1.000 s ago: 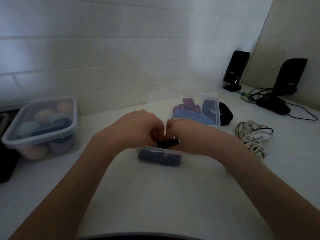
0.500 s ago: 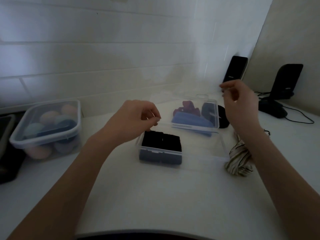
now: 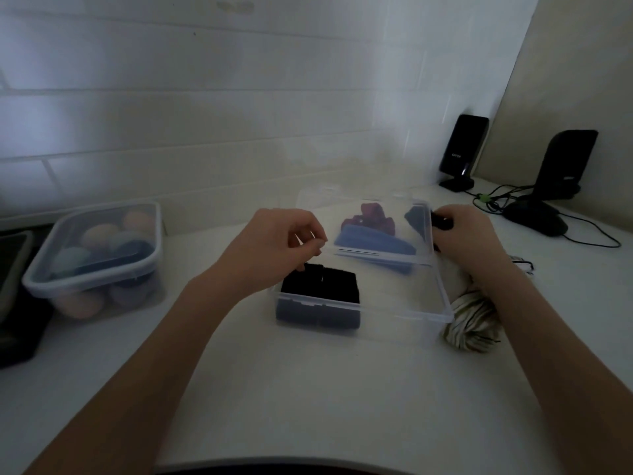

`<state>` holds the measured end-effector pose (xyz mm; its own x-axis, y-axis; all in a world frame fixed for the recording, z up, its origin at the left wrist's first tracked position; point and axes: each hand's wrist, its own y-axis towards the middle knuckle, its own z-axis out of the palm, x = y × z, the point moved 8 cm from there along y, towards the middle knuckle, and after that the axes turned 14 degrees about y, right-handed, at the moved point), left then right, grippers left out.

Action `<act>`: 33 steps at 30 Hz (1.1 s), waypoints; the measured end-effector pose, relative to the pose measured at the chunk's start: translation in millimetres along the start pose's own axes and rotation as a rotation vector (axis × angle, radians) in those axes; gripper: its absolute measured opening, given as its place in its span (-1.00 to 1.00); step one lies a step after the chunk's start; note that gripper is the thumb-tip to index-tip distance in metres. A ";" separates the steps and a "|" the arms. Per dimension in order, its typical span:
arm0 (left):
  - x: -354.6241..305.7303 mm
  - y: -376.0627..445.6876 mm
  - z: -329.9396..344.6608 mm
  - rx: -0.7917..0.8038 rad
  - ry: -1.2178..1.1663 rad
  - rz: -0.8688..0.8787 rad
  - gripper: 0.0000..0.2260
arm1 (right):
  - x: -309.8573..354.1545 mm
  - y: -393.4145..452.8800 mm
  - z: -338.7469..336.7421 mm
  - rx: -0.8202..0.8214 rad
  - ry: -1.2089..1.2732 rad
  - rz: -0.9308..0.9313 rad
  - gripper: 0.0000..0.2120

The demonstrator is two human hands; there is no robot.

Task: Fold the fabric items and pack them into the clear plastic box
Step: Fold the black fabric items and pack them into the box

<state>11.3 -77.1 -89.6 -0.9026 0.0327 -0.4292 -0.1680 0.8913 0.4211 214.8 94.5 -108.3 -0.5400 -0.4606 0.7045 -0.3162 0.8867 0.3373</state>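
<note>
Left hand [image 3: 274, 245]: fingers curled, hovering over folded dark fabric [image 3: 320, 284] in clear plastic box [image 3: 363, 303]; pinching nothing visible.
Right hand [image 3: 462, 234]: gripping black fabric item [image 3: 441, 222] behind box lid [image 3: 376, 228].
Change: right hand gone from box to far worktop [image 3: 308, 389]; 1 dark piece packed, next pickup apparently begun.
Unpacked: striped fabric [image 3: 471, 323] beside box; blue fabric [image 3: 373, 243], maroon fabric [image 3: 371, 217] behind lid.
Hidden: black item mostly covered; shape unclear.
</note>
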 end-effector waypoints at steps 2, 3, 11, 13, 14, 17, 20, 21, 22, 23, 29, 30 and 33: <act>-1.8 -0.3 3.9 0.003 0.068 0.015 -0.93 | 7.8 -0.6 -8.8 -0.082 0.042 -0.039 -0.78; -3.6 -0.5 5.2 -0.003 0.121 0.029 -0.93 | 12.8 -2.2 -12.3 -0.121 0.039 -0.062 -0.77; -7.2 -0.9 11.6 -0.021 0.213 0.052 -0.93 | 95.5 -51.6 -31.9 -0.503 -0.102 -0.424 -0.80; -8.4 -1.9 11.6 -0.020 0.206 0.059 -0.91 | 120.2 -69.1 -23.8 -0.486 -0.038 -0.544 -0.81; -9.9 -2.6 9.3 -0.041 0.185 0.070 -0.89 | 125.9 -73.2 -17.8 -0.434 0.034 -0.556 -0.80; -16.1 -3.9 1.4 -0.087 0.008 0.104 -0.61 | 125.6 -71.9 1.3 -0.198 0.365 -0.432 -0.75; -20.2 -1.9 2.0 -0.002 -0.315 0.092 -0.42 | 121.8 -69.1 17.4 0.046 0.741 -0.290 -0.81; -20.9 -0.7 3.6 0.033 -0.425 0.088 -0.45 | 121.2 -68.5 23.7 0.139 0.863 -0.246 -0.83; -19.7 0.6 4.1 0.050 -0.521 0.073 -0.52 | 120.7 -68.2 29.9 0.231 0.965 -0.207 -0.83; -17.1 2.1 2.8 0.042 -0.598 0.052 -0.60 | 120.3 -67.8 35.5 0.317 1.048 -0.176 -0.82; -3.9 6.7 -4.7 -0.077 -0.737 -0.020 -0.70 | 131.1 -71.7 46.1 0.597 1.148 -0.280 -0.52; -3.8 6.8 -4.6 -0.080 -0.750 -0.021 -0.70 | 130.6 -69.9 44.2 0.548 1.147 -0.285 -0.53; -7.4 5.6 -1.8 -0.057 -0.797 -0.007 -0.74 | 121.9 -62.4 39.4 0.385 1.117 -0.242 -0.66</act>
<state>16.3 -73.2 -82.7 -0.3499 0.3594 -0.8651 -0.2122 0.8691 0.4469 138.0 -18.6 -68.0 0.4782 -0.1551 0.8644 -0.6305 0.6245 0.4609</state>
